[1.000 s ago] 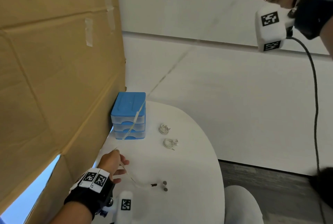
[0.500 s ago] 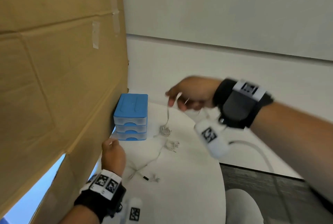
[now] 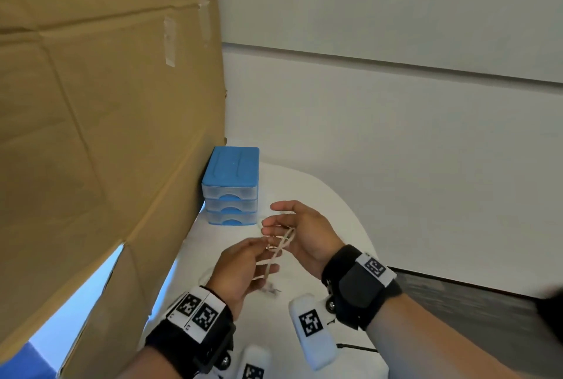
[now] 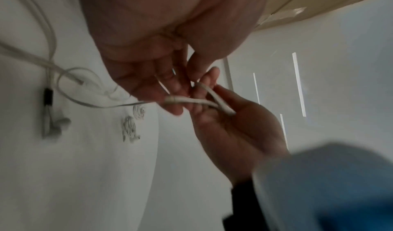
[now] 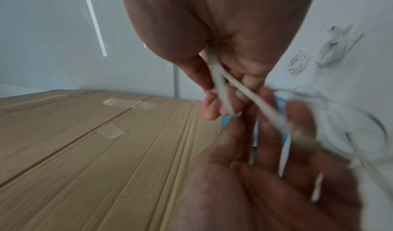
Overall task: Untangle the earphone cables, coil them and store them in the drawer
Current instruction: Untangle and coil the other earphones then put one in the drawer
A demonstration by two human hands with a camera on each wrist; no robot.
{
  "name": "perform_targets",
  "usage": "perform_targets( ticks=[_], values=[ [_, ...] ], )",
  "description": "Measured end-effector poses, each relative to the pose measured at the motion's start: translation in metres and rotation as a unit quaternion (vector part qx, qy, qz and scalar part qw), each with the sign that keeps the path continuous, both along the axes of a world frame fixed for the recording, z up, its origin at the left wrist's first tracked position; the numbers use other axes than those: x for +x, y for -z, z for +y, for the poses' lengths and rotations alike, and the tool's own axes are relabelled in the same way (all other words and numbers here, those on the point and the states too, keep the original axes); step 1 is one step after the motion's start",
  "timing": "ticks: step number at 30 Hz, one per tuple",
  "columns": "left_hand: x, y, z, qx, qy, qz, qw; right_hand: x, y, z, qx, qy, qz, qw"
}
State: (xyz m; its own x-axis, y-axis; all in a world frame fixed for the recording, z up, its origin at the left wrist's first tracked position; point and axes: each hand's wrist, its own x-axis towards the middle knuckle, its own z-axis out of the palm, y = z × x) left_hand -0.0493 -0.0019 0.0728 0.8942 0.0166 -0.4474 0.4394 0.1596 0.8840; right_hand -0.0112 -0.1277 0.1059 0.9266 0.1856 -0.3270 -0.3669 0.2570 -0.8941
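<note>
A cardboard wall (image 3: 100,122) stands on the left beside the white table (image 3: 310,196). At its far left sits a blue drawer unit (image 3: 233,188), drawers closed. Nearer, the left hand (image 3: 240,269) pinches the earphone cable (image 3: 278,249) in its grip; the right hand (image 3: 300,231), fingers loosely curled, has cable looped across them. Two coiled earphones (image 4: 132,120) lie on the table.

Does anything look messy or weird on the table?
A bit messy: the white earphone cable crosses itself between the left hand and right hand, and its tail sprawls loose on the table. Two coiled cables lie tidy. The drawer unit sits square, shut.
</note>
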Motion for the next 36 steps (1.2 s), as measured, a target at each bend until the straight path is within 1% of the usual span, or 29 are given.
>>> perform_targets(
  ticks=[2, 4, 6, 8, 10, 11, 12, 14, 17, 19, 21, 22, 23, 24, 25, 26, 27, 29, 30, 32, 34, 36],
  values=[
    [0.002, 0.001, 0.003, 0.012, 0.000, -0.009, 1.000, -0.002, 0.001, -0.008, -0.033, -0.014, -0.023, 0.999],
    [0.003, 0.002, 0.001, -0.001, 0.010, -0.011, 1.000, -0.005, 0.004, -0.014, -0.096, -0.024, -0.056, 0.993],
    [0.001, 0.003, -0.004, -0.019, 0.016, -0.011, 1.000, -0.009, 0.008, -0.020, -0.139, -0.042, -0.084, 0.986],
    [-0.002, -0.001, -0.008, -0.046, 0.019, -0.009, 0.999, -0.018, 0.015, -0.024, -0.147, -0.086, -0.094, 0.981],
    [-0.006, -0.004, -0.010, -0.046, 0.027, 0.001, 0.999, -0.027, 0.025, -0.028, -0.170, -0.121, -0.097, 0.973],
    [-0.007, -0.005, -0.010, -0.039, 0.032, 0.013, 0.999, -0.032, 0.033, -0.031, -0.179, -0.126, -0.107, 0.970],
    [-0.007, -0.005, -0.010, -0.033, 0.036, 0.028, 0.998, -0.035, 0.041, -0.034, -0.186, -0.118, -0.123, 0.968],
    [-0.008, -0.004, -0.011, -0.033, 0.032, 0.056, 0.997, -0.038, 0.053, -0.044, -0.207, -0.075, -0.149, 0.964],
    [-0.007, -0.003, -0.009, -0.048, 0.009, 0.069, 0.996, -0.035, 0.061, -0.067, -0.261, -0.005, -0.142, 0.955],
    [-0.007, -0.003, -0.008, -0.026, 0.032, 0.054, 0.998, -0.030, 0.067, -0.085, -0.294, 0.050, -0.124, 0.946],
    [-0.008, -0.001, -0.006, 0.013, 0.082, 0.025, 0.996, -0.025, 0.072, -0.099, -0.328, 0.075, -0.117, 0.934],
    [-0.009, 0.001, -0.006, 0.033, 0.103, 0.011, 0.994, -0.025, 0.073, -0.103, -0.361, 0.062, -0.119, 0.923],
    [-0.010, 0.001, -0.006, 0.054, 0.122, -0.001, 0.991, -0.027, 0.072, -0.106, -0.408, 0.032, -0.133, 0.903],
    [-0.011, 0.002, -0.007, 0.077, 0.143, -0.011, 0.987, -0.032, 0.070, -0.107, -0.464, -0.007, -0.161, 0.871],
    [-0.013, 0.002, -0.008, 0.100, 0.166, -0.020, 0.981, -0.038, 0.068, -0.106, -0.499, -0.039, -0.202, 0.842],
    [-0.014, 0.001, -0.011, 0.121, 0.189, -0.026, 0.974, -0.043, 0.064, -0.102, -0.502, -0.059, -0.242, 0.828],
    [-0.016, 0.000, -0.013, 0.136, 0.210, -0.030, 0.968, -0.048, 0.060, -0.096, -0.486, -0.072, -0.278, 0.825],
    [-0.020, -0.002, -0.017, 0.140, 0.228, -0.034, 0.963, -0.055, 0.054, -0.083, -0.446, -0.099, -0.318, 0.831],
    [-0.022, -0.004, -0.018, 0.136, 0.227, -0.035, 0.964, -0.057, 0.051, -0.078, -0.430, -0.115, -0.314, 0.839],
    [-0.024, -0.009, -0.020, 0.139, 0.222, -0.040, 0.964, -0.060, 0.045, -0.074, -0.382, -0.127, -0.296, 0.866],
    [-0.026, -0.014, -0.023, 0.132, 0.218, -0.039, 0.966, -0.064, 0.043, -0.075, -0.339, -0.104, -0.279, 0.892],
    [-0.029, -0.020, -0.028, 0.099, 0.204, -0.021, 0.974, -0.069, 0.043, -0.078, -0.312, -0.069, -0.247, 0.915]
  ],
)
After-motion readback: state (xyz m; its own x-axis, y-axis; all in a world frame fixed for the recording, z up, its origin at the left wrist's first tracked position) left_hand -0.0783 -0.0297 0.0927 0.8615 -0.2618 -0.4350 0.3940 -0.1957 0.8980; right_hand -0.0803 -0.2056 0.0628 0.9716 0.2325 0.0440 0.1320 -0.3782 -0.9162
